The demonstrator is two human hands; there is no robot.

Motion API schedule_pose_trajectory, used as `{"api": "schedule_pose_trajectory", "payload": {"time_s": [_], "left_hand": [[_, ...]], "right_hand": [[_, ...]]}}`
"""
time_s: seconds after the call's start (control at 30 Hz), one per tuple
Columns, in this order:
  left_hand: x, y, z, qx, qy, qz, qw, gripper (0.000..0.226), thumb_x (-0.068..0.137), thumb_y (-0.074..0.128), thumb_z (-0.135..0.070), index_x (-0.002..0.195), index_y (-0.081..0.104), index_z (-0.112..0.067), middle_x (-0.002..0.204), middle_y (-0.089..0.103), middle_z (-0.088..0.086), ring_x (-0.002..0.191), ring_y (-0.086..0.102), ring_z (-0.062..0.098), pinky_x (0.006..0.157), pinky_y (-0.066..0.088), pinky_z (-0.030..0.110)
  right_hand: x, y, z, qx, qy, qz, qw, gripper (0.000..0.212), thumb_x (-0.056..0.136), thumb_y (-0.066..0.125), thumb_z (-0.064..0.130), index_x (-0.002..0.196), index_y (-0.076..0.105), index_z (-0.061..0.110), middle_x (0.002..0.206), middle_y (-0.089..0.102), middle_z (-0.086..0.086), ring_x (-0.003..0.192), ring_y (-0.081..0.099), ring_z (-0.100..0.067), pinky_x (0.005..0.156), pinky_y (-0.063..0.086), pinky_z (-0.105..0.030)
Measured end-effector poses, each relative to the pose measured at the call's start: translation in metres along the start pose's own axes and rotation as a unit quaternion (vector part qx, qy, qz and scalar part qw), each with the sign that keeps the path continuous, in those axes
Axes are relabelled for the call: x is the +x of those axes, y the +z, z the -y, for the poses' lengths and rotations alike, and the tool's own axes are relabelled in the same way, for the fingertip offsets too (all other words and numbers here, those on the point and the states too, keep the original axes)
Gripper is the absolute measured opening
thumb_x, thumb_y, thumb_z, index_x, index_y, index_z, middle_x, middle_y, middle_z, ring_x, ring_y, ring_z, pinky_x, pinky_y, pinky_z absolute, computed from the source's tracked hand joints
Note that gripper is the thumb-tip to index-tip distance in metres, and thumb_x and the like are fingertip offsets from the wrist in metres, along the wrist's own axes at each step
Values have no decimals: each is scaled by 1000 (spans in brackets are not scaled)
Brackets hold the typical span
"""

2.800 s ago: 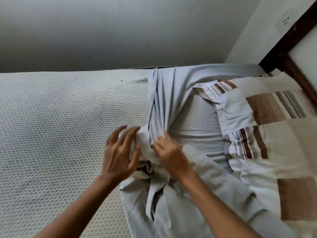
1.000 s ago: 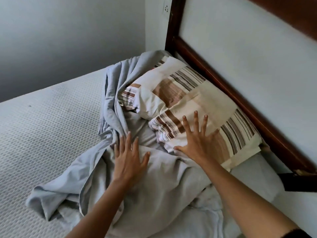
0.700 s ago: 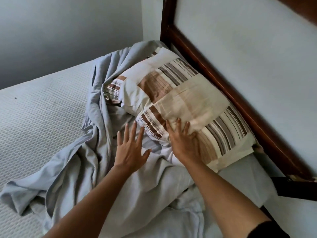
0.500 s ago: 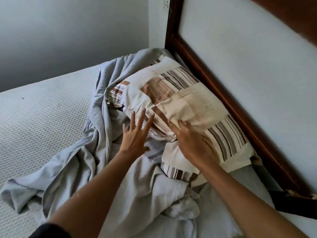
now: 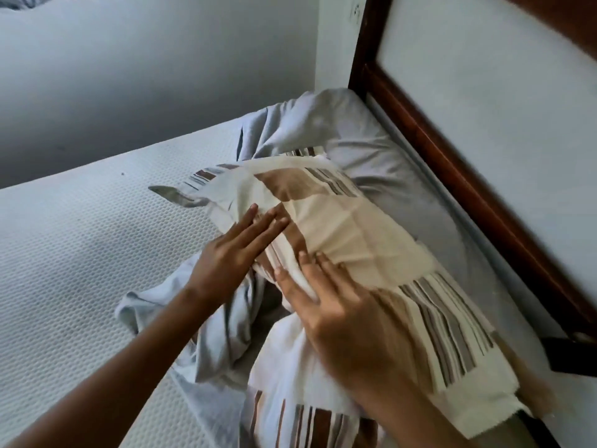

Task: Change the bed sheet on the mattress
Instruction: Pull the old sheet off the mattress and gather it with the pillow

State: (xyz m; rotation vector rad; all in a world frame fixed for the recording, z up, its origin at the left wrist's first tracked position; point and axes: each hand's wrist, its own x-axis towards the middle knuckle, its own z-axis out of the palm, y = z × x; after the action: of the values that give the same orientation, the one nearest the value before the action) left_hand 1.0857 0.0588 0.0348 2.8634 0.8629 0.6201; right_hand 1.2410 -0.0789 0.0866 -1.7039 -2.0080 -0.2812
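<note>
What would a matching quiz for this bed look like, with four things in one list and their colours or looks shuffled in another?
Things:
1. pillow
2. sheet
3. mattress
4. headboard frame

Looks:
a. dark brown wood
b. white, dimpled, uncovered
c. pale grey, bunched up
d. cream with brown stripes

Pairs: 1-d, 2-c, 3-b, 4-a.

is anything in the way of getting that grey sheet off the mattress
Yes. The striped pillow lies over the grey sheet beside the headboard. The left hand and right hand are both on the pillow, not on the sheet. On the bare mattress nothing visible blocks it.
</note>
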Motion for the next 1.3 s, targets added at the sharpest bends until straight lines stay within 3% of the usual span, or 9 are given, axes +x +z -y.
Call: {"api": "schedule_pose_trajectory", "payload": {"time_s": [0.2, 0.33, 0.53, 0.67, 0.8, 0.9, 1.0, 1.1, 1.3], "left_hand": [[-169, -14, 27, 7, -25, 141, 990, 43, 103, 19, -18, 145, 29, -20, 150, 32, 1, 139, 26, 26, 96, 47, 38], [-192, -2, 48, 21, -29, 235, 971, 74, 86, 44, 3, 149, 19, -25, 155, 21, 3, 141, 19, 34, 102, 40, 52], [-158, -6, 40, -14, -111, 103, 988, 60, 79, 31, -1, 138, 37, -9, 149, 31, 11, 140, 21, 31, 110, 28, 52], [-94, 2, 26, -53, -110, 2, 992, 50, 81, 44, 6, 131, 45, 0, 142, 41, 19, 136, 31, 34, 107, 33, 50], [-13, 30, -6, -5, -66, 56, 996, 50, 84, 37, -12, 132, 46, 0, 143, 41, 19, 137, 30, 35, 114, 22, 46], [42, 70, -34, 10, -19, 132, 991, 49, 89, 35, -20, 134, 46, -2, 143, 40, 19, 136, 31, 37, 105, 37, 52], [79, 112, -56, 11, -3, 203, 979, 54, 94, 45, -23, 144, 31, -7, 152, 25, 16, 141, 17, 36, 109, 30, 53], [110, 161, -72, 38, -17, 276, 960, 63, 99, 35, -35, 150, 3, -17, 158, -6, 8, 144, -9, 29, 118, 8, 48], [150, 251, -105, 51, -22, 358, 932, 69, 99, 30, -45, 149, -9, -19, 157, -15, 7, 143, -15, 30, 117, 1, 45]], "right_hand": [[-98, 89, 141, 39, 6, 54, 998, 33, 94, 45, 12, 93, 74, 27, 112, 68, -6, 94, 69, -30, 66, 57, -43], [-119, 129, 155, 32, -41, 171, 984, 47, 85, 49, 17, 132, 51, 22, 134, 54, -7, 107, 62, -30, 79, 55, -43], [-94, 112, 116, 158, -25, 113, 981, 44, 92, 47, 47, 120, 64, 17, 124, 63, -6, 116, 58, -24, 90, 51, -35], [-72, 100, 38, 97, 147, 31, 984, 42, 97, 42, 39, 122, 62, 13, 129, 58, -5, 124, 49, -23, 100, 42, -32], [-76, 104, -60, -4, 326, 87, 941, 50, 92, 39, 38, 127, 57, 7, 134, 53, -16, 125, 47, -37, 100, 39, -45], [-92, 110, -128, -66, 358, 210, 907, 58, 97, 40, 40, 146, 29, 11, 154, 21, -15, 143, 14, -34, 112, 19, -52], [-100, 120, -182, -118, 372, 275, 879, 70, 97, 36, 46, 150, 4, 13, 157, -3, -12, 145, -5, -31, 114, 5, -50], [-108, 135, -230, -122, 480, 272, 825, 78, 97, 34, 49, 149, -6, 6, 157, -9, -14, 144, -8, -29, 115, 3, -46], [-141, 170, -309, -55, 673, 159, 720, 74, 97, 41, 41, 146, 11, -7, 154, 9, -25, 144, 8, -34, 116, 8, -39]]}}
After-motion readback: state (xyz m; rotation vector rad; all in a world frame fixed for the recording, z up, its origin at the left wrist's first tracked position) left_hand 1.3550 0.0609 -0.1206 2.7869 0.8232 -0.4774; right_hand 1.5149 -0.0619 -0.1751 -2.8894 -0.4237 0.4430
